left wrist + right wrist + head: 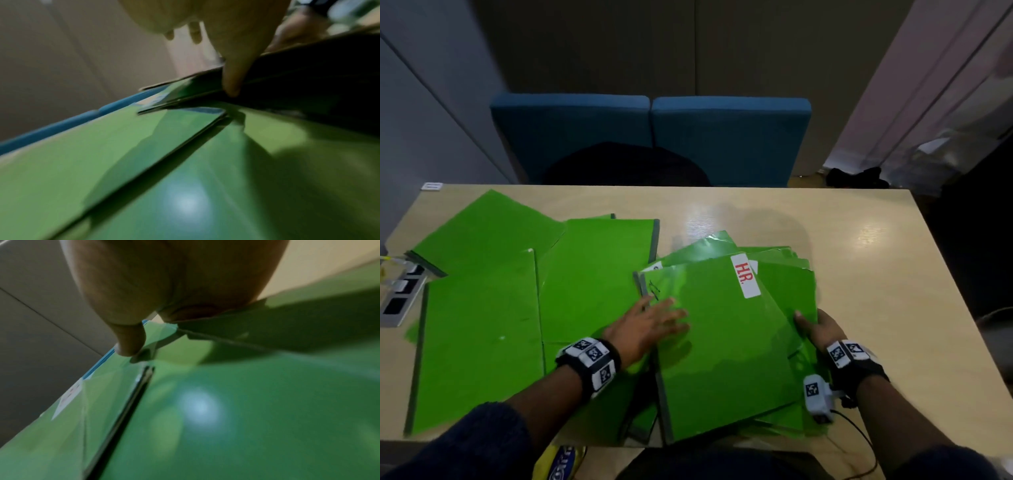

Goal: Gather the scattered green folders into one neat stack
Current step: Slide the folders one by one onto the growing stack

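From the head view, the green folders (592, 274) lie fanned across the left of the counter (859, 274), while a rough pile (784, 274) builds at centre-right. The top folder (722, 342) carries a white label (745, 276) reading "H.R." in red. The left hand (650, 325) lies flat, fingers straight, on that folder's left edge; the right hand (822, 329) grips the pile's right edge, thumb on top. These look light, thin and glossy, likely slippery against each other, so squaring by the edges and dark spines seems the best hold.

Left wrist view: blurred, the thumb (232, 81) presses at the lifted edges of the pile, with flat folders below reflecting a ceiling light.

Right wrist view: the thumb (129, 340) sits on a shiny folder face; a pale label (68, 400) shows, its writing unreadable here.
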Demonstrator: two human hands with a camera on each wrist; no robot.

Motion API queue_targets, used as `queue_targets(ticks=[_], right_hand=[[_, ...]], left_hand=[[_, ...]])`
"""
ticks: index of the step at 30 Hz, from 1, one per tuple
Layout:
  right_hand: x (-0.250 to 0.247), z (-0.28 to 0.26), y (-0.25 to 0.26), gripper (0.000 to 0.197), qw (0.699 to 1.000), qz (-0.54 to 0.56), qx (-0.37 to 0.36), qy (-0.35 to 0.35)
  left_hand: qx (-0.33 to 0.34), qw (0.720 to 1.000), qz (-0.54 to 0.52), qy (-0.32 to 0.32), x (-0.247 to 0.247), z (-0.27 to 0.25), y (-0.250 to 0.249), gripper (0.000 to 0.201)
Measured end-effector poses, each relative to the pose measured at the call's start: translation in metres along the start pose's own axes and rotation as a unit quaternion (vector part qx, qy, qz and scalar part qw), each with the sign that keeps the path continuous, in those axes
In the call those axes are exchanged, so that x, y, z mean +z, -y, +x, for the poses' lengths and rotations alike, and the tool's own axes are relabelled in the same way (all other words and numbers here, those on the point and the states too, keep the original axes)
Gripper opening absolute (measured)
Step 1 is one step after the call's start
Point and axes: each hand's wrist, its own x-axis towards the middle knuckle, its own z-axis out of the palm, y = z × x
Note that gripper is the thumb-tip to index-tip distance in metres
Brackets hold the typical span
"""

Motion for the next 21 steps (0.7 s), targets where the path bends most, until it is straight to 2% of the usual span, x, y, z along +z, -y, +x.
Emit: queue_targets(ticks=[1,2,3,5,6,7,9,10,11,12,14,16,17,19,21], right_hand=[[0.0,-0.002,0.0,0.081,1.0,0.002,-0.006,0.002],[-0.001,-0.001,-0.002,0.069,1.0,-0.006,-0.01,0.005],[-0.001,-0.004,0.0,0.055,1.0,-0.011,-0.012,0.007],[-0.001,-0.008,-0.001,0.041,1.0,0.023,-0.005,0.015],[-0.002,-0.01,-0.002,0.039,0.999,0.043,-0.003,0.026],[-0.002,-0.011,-0.002,0.038,0.997,0.06,-0.001,0.039],[-0.005,-0.012,0.0,0.034,0.994,0.09,0.011,0.056],[-0.005,-0.013,0.003,0.032,0.993,0.099,0.016,0.057],[-0.006,-0.013,0.006,0.032,0.993,0.108,0.018,0.054],[-0.005,-0.011,0.006,0.034,0.992,0.117,0.023,0.051],[-0.002,-0.006,0.004,0.032,0.989,0.132,0.026,0.059],[0.0,-0.002,0.0,0.034,0.988,0.139,0.034,0.05],[0.001,-0.001,0.001,0.038,0.991,0.122,0.033,0.039],[0.0,0.001,0.006,0.044,1.0,0.018,0.022,0.008],[-0.001,0.004,0.01,0.054,0.998,-0.054,0.023,-0.016]], left_hand=[[-0.092,0.993,-0.055,-0.043,0.002,-0.002,0.003,0.108],[-0.192,0.971,-0.108,-0.095,0.002,-0.003,0.006,0.106],[-0.288,0.931,-0.176,-0.139,0.001,-0.003,0.007,0.098],[-0.439,0.81,-0.342,-0.185,-0.013,0.005,0.002,0.07],[-0.479,0.761,-0.403,-0.172,-0.019,0.012,-0.002,0.06],[-0.492,0.73,-0.452,-0.143,-0.022,0.019,-0.006,0.06],[-0.483,0.722,-0.491,-0.074,-0.017,0.034,-0.016,0.079],[-0.483,0.727,-0.485,-0.059,-0.016,0.041,-0.021,0.092],[-0.482,0.731,-0.478,-0.07,-0.018,0.048,-0.025,0.099],[-0.479,0.732,-0.476,-0.09,-0.019,0.054,-0.027,0.099],[-0.468,0.728,-0.488,-0.109,-0.027,0.065,-0.031,0.087],[-0.445,0.74,-0.495,-0.092,-0.032,0.075,-0.036,0.079],[-0.436,0.748,-0.494,-0.082,-0.034,0.078,-0.039,0.076],[-0.429,0.759,-0.485,-0.07,-0.033,0.082,-0.045,0.071],[-0.442,0.743,-0.498,-0.074,-0.028,0.084,-0.049,0.067]])
